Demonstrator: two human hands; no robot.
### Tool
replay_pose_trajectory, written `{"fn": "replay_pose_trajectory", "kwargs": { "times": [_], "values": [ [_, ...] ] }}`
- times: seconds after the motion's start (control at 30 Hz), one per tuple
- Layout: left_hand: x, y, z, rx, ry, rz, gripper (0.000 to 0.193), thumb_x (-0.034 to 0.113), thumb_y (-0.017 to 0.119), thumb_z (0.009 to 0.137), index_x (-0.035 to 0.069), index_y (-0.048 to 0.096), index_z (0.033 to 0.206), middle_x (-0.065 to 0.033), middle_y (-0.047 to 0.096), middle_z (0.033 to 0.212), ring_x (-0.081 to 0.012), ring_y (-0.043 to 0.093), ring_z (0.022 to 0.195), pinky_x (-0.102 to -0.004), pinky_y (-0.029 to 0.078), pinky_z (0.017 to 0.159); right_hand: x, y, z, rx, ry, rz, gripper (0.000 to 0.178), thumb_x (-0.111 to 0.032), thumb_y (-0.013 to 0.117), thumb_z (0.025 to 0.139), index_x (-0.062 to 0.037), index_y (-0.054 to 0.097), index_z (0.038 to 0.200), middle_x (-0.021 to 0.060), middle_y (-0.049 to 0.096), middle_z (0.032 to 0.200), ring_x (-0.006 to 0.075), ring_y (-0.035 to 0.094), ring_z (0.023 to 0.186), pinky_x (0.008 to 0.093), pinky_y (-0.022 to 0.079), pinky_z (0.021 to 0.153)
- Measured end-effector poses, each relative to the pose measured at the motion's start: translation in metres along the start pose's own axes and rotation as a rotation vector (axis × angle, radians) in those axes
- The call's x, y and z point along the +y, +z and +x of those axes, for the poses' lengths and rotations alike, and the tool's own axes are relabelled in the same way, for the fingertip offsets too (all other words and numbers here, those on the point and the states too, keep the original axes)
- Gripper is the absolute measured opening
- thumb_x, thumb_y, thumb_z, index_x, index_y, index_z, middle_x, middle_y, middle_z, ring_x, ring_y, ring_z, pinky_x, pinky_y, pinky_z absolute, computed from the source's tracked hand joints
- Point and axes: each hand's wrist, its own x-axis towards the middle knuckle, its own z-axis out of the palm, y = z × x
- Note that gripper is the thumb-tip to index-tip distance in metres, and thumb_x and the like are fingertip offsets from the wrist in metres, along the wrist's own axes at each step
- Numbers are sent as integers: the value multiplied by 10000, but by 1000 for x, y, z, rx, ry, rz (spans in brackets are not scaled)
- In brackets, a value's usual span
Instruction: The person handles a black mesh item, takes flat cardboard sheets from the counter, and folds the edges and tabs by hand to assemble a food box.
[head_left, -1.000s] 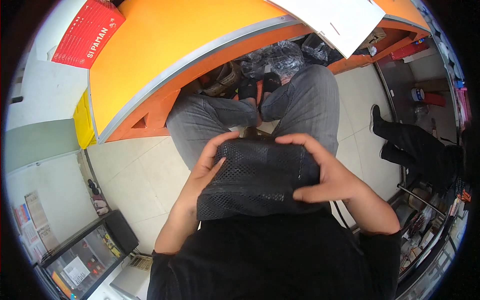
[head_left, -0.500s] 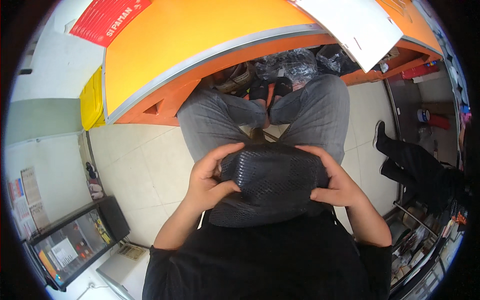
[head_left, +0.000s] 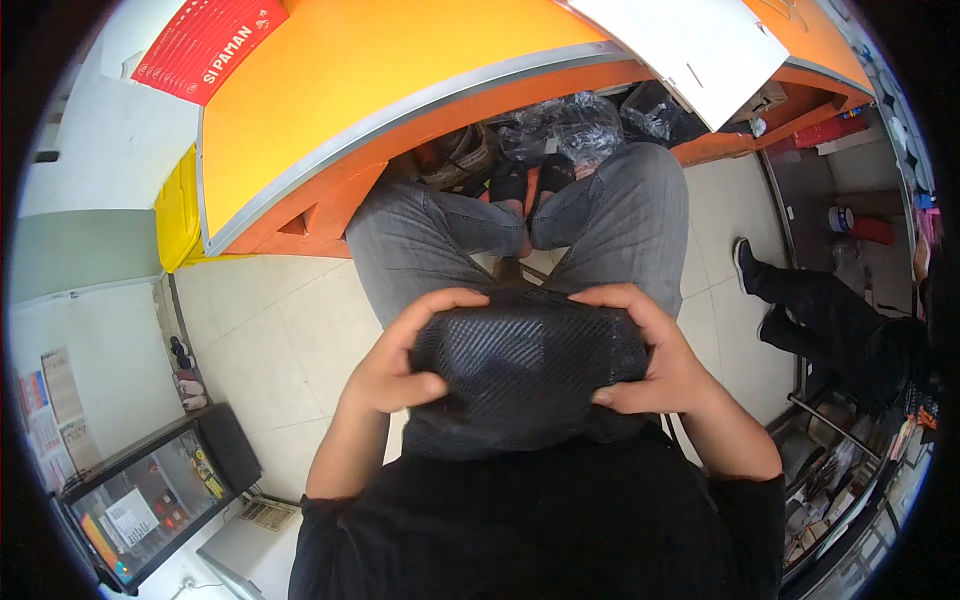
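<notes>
Fabric (head_left: 515, 365), black, diagonally textured, faintly glossy

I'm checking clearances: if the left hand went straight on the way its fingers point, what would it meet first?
The black textured item, which the left hand touches; past it, probably the right hand, though depth is unclear.

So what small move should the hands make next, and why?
I'd perhaps ease the left hand and right hand slightly apart, to draw the black mesh flatter. They hold it at opposite sides, thumbs on its upper face, so a gentle pull looks easy, and its near part, by the black shirt, looks uneven.
</notes>
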Motion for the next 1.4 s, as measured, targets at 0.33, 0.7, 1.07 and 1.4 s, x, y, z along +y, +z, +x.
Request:
{"fn": "replay_pose_trajectory", "kwargs": {
  "times": [0.33,0.7,1.07,1.4],
  "values": [
    [14,14,-12,222,-16,-118,768,175,884,769,-23,522,1417,-183,593,1367,-287,578,1294,-402,427,1100,-42,30,13,104,5,-81,837,-127,888,759,-5,485,1483,175,564,1402,295,548,1337,403,420,1112],
    [42,-5,-11,-96,366,108,490,190,873,778,41,698,1210,-233,681,1231,-407,658,1140,-520,513,984,-46,28,10,-72,-302,-365,540,-80,854,782,-57,688,1295,129,569,1244,276,613,1141,367,528,950],
    [43,3,-8,-61,310,123,579,244,887,755,23,675,1246,-212,686,1238,-379,662,1146,-480,508,1000,-43,16,9,-99,-337,-422,630,-139,877,754,-35,643,1329,152,610,1262,299,646,1156,400,528,968],
    [34,4,-1,30,33,126,779,122,892,629,-41,609,1336,-177,680,1289,-287,657,1216,-384,475,1067,-24,11,23,-57,-63,-205,796,-89,898,657,34,573,1373,159,642,1314,278,623,1253,401,462,1063]
  ]
}}
